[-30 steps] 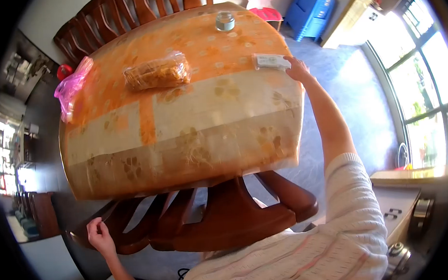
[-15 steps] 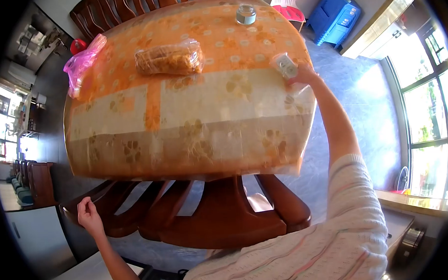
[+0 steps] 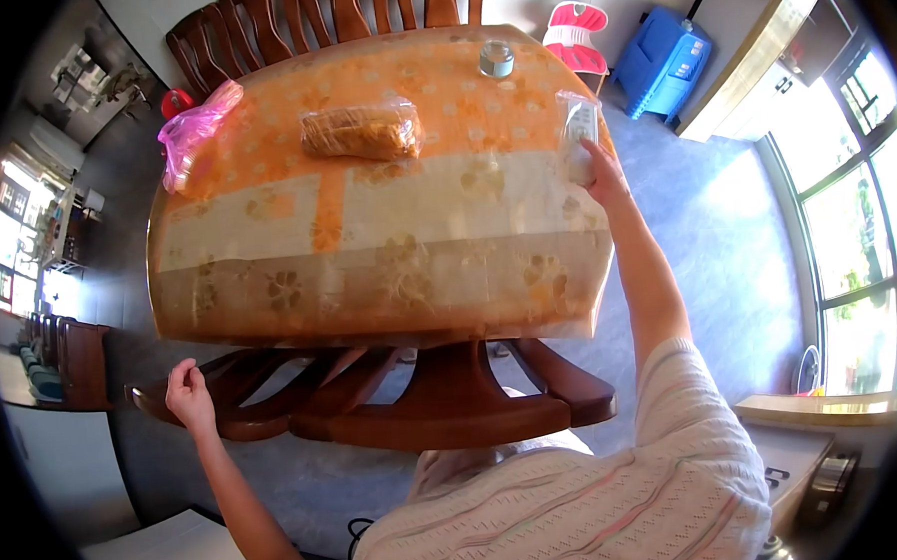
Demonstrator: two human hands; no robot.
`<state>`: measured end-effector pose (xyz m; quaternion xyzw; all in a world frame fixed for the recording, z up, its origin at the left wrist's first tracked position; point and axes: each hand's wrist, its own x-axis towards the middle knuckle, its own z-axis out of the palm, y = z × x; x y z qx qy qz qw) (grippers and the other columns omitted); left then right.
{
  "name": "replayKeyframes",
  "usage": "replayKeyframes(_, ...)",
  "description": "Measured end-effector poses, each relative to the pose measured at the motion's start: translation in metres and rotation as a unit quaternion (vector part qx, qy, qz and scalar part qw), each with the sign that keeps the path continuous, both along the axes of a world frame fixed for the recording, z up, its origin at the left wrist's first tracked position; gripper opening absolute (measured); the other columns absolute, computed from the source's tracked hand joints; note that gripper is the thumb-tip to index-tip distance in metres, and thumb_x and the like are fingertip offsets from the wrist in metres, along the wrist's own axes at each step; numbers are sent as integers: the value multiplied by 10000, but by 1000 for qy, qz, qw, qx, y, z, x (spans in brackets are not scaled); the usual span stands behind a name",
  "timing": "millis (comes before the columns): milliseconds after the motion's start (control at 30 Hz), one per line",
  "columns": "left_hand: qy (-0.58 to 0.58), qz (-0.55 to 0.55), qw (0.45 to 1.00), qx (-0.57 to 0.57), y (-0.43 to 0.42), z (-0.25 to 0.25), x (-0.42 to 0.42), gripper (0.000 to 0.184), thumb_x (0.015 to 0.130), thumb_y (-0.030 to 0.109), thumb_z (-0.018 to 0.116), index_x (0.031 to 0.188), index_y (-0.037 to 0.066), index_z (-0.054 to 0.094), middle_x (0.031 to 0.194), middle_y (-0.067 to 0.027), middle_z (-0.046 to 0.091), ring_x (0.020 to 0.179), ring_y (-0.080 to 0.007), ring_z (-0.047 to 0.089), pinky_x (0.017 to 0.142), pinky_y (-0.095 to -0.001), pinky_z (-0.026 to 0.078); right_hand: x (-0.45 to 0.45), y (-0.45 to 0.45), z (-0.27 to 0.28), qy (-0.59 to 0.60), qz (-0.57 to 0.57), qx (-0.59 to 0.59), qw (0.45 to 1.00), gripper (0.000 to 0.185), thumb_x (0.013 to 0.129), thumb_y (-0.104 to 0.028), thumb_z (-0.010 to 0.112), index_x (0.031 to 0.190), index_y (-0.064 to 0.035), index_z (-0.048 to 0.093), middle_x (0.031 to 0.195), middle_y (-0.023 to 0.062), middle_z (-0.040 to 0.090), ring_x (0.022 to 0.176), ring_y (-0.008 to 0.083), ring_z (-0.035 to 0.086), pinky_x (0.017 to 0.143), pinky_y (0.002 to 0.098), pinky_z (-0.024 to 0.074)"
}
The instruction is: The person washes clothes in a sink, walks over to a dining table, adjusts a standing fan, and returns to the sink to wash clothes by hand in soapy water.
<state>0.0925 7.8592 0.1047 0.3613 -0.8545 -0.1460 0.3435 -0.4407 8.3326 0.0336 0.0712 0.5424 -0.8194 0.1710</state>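
Observation:
My right hand (image 3: pixel 604 173) is closed on a white remote control (image 3: pixel 581 124) in a clear plastic sleeve, at the right edge of the table. The remote's far end, with small buttons, points away from me. Low on the left, my left hand (image 3: pixel 189 396) hangs by the chair back with its fingers curled in and nothing visible in them. On the table (image 3: pixel 389 293), under a patterned plastic cover, lies a bread loaf (image 3: pixel 360 134) in a clear bag. A glass jar (image 3: pixel 496 62) with a label stands toward the far right.
A pink plastic bag (image 3: pixel 197 136) lies at the table's left edge. The wooden chair (image 3: pixel 444 400) stands between me and the table, with more chair backs (image 3: pixel 347 9) behind it. A pink and white seat (image 3: pixel 574 39) and a folded blue plastic item (image 3: pixel 662 60) are at the far right.
The view has tilted up a little. My right hand has turned the remote, so it now points away from me and its button side shows more. My left hand stays curled by the chair.

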Motion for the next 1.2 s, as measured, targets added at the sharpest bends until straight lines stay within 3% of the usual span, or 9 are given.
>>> replayKeyframes(167,31,-7,999,-9,-8,-7,4,110,725,-24,549,819,12,595,762,-72,592,669,-158,556,647,-257,453,-14,-12,42,39,-33,16,999,355,769,-244,596,1044,-38,506,918,88,572,780,226,586,652,386,500)
replayKeyframes(267,47,-16,998,-40,0,-2,0,104,725,-7,561,814,27,601,747,-88,592,653,-169,562,631,-268,457,-50,-6,58,81,51,-23,995,404,725,-274,631,1049,-64,513,911,71,566,803,212,577,674,372,487)
replayKeyframes(433,65,2,997,-38,5,1,-3,91,726,12,572,809,28,605,708,-77,582,584,-145,552,581,-244,452,-58,-16,183,215,63,-42,974,392,772,-321,576,1086,-97,506,962,75,561,816,199,577,687,332,495)
replayKeyframes(500,68,15,997,-14,5,2,-3,94,725,9,565,809,21,606,716,-66,584,582,-123,545,585,-234,450,-94,-11,231,310,33,40,949,405,789,-321,545,1119,-93,490,1012,81,551,885,196,562,740,335,478)
replayKeyframes(667,51,29,998,1,11,8,-6,101,722,10,564,811,21,610,719,-50,585,576,-103,534,582,-222,444,-96,7,318,383,-20,132,914,410,793,-319,541,1126,-86,485,1025,85,546,902,196,556,753,335,472)
replayKeyframes(900,58,32,998,-11,10,7,-7,96,721,18,568,805,30,612,723,-48,595,570,-103,533,572,-229,446,-87,50,357,401,-64,223,886,417,799,-317,536,1135,-76,477,1042,91,540,925,196,547,772,334,463)
replayKeyframes(1200,49,38,998,1,12,11,-8,105,719,23,572,814,40,613,725,-43,596,570,-109,529,583,-230,446,-85,79,369,406,-81,281,866,427,806,-313,530,1146,-63,467,1065,98,531,954,196,536,796,333,452)
